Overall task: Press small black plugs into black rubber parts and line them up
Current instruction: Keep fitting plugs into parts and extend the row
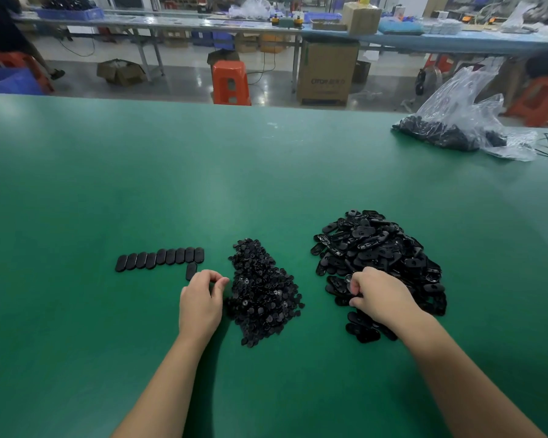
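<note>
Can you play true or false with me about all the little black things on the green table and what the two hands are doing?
1. The pile of small plugs lies between the two hands. True.
2. The finished row is to the right of the big pile. False: it lies on the left, beyond the left hand.
3. The right hand is on the pile of rubber parts. True.
4. One part lies alone just below the row's right end. True.
5. The plastic bag sits at the near left corner. False: it is far off on the right.
6. The table is red. False: it is green.
</note>
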`<act>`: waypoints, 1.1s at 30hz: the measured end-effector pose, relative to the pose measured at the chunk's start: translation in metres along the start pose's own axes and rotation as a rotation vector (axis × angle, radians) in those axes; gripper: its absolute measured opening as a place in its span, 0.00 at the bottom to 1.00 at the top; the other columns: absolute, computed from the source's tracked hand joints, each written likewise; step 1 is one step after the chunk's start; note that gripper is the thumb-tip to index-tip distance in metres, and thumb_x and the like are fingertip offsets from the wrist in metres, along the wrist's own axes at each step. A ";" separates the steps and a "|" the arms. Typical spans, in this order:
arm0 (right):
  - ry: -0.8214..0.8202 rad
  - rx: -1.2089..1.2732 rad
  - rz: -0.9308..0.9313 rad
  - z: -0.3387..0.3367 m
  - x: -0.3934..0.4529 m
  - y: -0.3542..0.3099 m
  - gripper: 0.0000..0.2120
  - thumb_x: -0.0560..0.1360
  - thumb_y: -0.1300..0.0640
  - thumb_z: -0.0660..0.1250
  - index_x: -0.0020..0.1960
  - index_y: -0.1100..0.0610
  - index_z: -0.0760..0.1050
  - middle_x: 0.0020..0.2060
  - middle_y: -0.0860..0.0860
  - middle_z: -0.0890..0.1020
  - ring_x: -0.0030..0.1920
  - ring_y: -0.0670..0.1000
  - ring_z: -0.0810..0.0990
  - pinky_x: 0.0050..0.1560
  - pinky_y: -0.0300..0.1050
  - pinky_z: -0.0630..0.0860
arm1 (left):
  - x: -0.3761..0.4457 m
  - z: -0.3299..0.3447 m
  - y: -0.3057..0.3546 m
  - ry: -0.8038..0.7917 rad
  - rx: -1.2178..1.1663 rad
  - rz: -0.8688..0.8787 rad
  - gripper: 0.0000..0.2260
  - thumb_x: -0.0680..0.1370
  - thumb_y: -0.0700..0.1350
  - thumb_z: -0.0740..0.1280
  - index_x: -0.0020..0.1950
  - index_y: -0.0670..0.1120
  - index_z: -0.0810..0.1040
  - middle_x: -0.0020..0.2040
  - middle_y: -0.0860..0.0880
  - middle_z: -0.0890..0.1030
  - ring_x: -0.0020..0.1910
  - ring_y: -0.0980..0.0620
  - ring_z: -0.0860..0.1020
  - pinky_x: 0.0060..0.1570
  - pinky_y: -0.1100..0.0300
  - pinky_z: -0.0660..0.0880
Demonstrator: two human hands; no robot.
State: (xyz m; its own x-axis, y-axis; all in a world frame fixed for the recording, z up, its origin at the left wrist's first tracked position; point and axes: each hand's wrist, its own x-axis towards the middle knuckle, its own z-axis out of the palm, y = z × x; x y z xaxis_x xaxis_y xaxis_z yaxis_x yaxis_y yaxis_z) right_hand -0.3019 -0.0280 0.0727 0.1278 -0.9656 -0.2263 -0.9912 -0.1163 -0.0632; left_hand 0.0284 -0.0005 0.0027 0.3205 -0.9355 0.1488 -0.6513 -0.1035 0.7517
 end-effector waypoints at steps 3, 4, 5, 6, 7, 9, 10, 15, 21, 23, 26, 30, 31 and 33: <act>0.075 0.190 0.039 -0.002 0.002 0.000 0.07 0.77 0.48 0.71 0.47 0.47 0.73 0.46 0.44 0.78 0.46 0.48 0.78 0.45 0.44 0.74 | -0.002 -0.001 0.000 0.013 -0.046 -0.030 0.07 0.82 0.45 0.66 0.44 0.52 0.74 0.36 0.56 0.76 0.39 0.45 0.75 0.40 0.51 0.70; 0.120 0.290 0.052 -0.004 0.003 -0.002 0.07 0.77 0.48 0.72 0.48 0.47 0.74 0.44 0.43 0.79 0.43 0.47 0.78 0.43 0.43 0.74 | -0.002 -0.001 0.000 0.015 -0.053 -0.031 0.08 0.82 0.45 0.66 0.43 0.53 0.74 0.35 0.56 0.76 0.37 0.46 0.74 0.39 0.52 0.68; 0.170 0.403 0.064 -0.005 0.004 -0.004 0.07 0.77 0.49 0.72 0.49 0.48 0.74 0.42 0.43 0.79 0.41 0.45 0.78 0.42 0.41 0.74 | -0.003 -0.002 0.000 0.019 -0.056 -0.028 0.08 0.82 0.45 0.67 0.43 0.53 0.74 0.34 0.56 0.77 0.35 0.48 0.74 0.38 0.53 0.68; 0.218 0.506 0.074 -0.006 0.005 -0.006 0.07 0.77 0.50 0.72 0.50 0.49 0.75 0.41 0.43 0.79 0.39 0.44 0.78 0.41 0.39 0.73 | -0.003 -0.002 0.001 0.022 -0.056 -0.022 0.07 0.82 0.45 0.67 0.44 0.53 0.75 0.34 0.56 0.78 0.34 0.51 0.74 0.39 0.53 0.69; 0.257 0.574 0.082 -0.006 0.006 -0.010 0.07 0.78 0.51 0.72 0.52 0.50 0.76 0.40 0.43 0.79 0.39 0.43 0.77 0.41 0.38 0.73 | -0.003 -0.003 0.002 0.021 -0.055 -0.017 0.07 0.81 0.44 0.67 0.45 0.53 0.77 0.35 0.57 0.79 0.34 0.54 0.75 0.40 0.53 0.71; 0.277 0.574 0.082 -0.005 0.007 -0.016 0.08 0.79 0.52 0.71 0.56 0.51 0.77 0.40 0.43 0.79 0.38 0.43 0.77 0.41 0.40 0.73 | -0.002 -0.004 0.002 0.010 -0.048 -0.017 0.04 0.81 0.43 0.67 0.50 0.52 0.80 0.41 0.57 0.82 0.39 0.56 0.78 0.48 0.50 0.76; 0.261 0.497 0.080 -0.003 0.008 -0.019 0.08 0.79 0.52 0.70 0.58 0.51 0.77 0.41 0.43 0.79 0.39 0.45 0.77 0.42 0.42 0.73 | -0.002 -0.004 0.002 0.003 -0.037 -0.017 0.04 0.82 0.43 0.67 0.53 0.50 0.81 0.44 0.56 0.83 0.42 0.54 0.79 0.52 0.48 0.77; 0.149 0.237 0.090 0.002 0.009 -0.020 0.09 0.81 0.49 0.66 0.59 0.49 0.74 0.52 0.46 0.81 0.51 0.50 0.80 0.43 0.43 0.72 | -0.001 -0.003 0.003 -0.010 -0.001 0.007 0.06 0.82 0.43 0.66 0.55 0.49 0.82 0.46 0.56 0.83 0.46 0.54 0.79 0.56 0.44 0.77; 0.110 0.463 0.133 -0.007 0.012 -0.007 0.08 0.78 0.46 0.70 0.46 0.49 0.75 0.44 0.45 0.79 0.44 0.47 0.79 0.42 0.43 0.75 | -0.001 -0.003 0.004 0.002 0.006 0.008 0.06 0.82 0.42 0.66 0.53 0.48 0.83 0.46 0.55 0.82 0.45 0.54 0.79 0.56 0.43 0.76; 0.124 0.590 0.172 -0.011 0.015 -0.001 0.07 0.78 0.47 0.70 0.45 0.49 0.76 0.40 0.46 0.80 0.41 0.47 0.80 0.37 0.42 0.72 | -0.001 -0.004 0.004 0.003 0.006 0.012 0.07 0.82 0.41 0.66 0.55 0.47 0.83 0.48 0.54 0.83 0.47 0.53 0.79 0.57 0.43 0.76; 0.155 0.737 0.223 -0.014 0.018 0.007 0.05 0.78 0.51 0.71 0.48 0.51 0.77 0.39 0.49 0.82 0.39 0.49 0.83 0.38 0.44 0.76 | -0.001 -0.003 0.004 -0.004 0.008 0.015 0.08 0.82 0.40 0.66 0.57 0.46 0.83 0.50 0.53 0.83 0.49 0.52 0.80 0.59 0.44 0.76; 0.170 0.886 0.228 -0.012 0.019 0.015 0.07 0.79 0.58 0.70 0.57 0.52 0.77 0.37 0.50 0.82 0.35 0.48 0.82 0.38 0.43 0.79 | -0.002 -0.004 0.004 -0.006 0.014 0.014 0.08 0.82 0.40 0.66 0.56 0.46 0.83 0.50 0.53 0.83 0.48 0.52 0.80 0.58 0.44 0.76; 0.172 0.920 0.228 -0.012 0.019 0.017 0.07 0.79 0.60 0.70 0.57 0.53 0.78 0.36 0.51 0.82 0.34 0.48 0.82 0.39 0.43 0.79 | -0.002 -0.004 0.004 -0.005 0.016 0.014 0.08 0.82 0.40 0.66 0.56 0.47 0.83 0.50 0.53 0.83 0.48 0.52 0.80 0.58 0.44 0.76; 0.168 1.029 0.230 -0.012 0.018 0.018 0.06 0.79 0.62 0.69 0.56 0.59 0.80 0.37 0.54 0.84 0.33 0.47 0.83 0.37 0.42 0.81 | -0.002 -0.004 0.004 -0.005 0.012 0.010 0.07 0.82 0.40 0.66 0.56 0.47 0.83 0.50 0.53 0.84 0.47 0.52 0.80 0.58 0.44 0.76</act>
State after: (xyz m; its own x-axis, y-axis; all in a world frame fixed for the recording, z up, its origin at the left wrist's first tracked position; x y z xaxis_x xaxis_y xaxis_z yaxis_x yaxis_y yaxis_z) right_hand -0.3176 -0.0500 0.0796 -0.1427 -0.9681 -0.2058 -0.4744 0.2493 -0.8443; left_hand 0.0278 0.0019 0.0076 0.3105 -0.9383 0.1525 -0.6626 -0.0986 0.7425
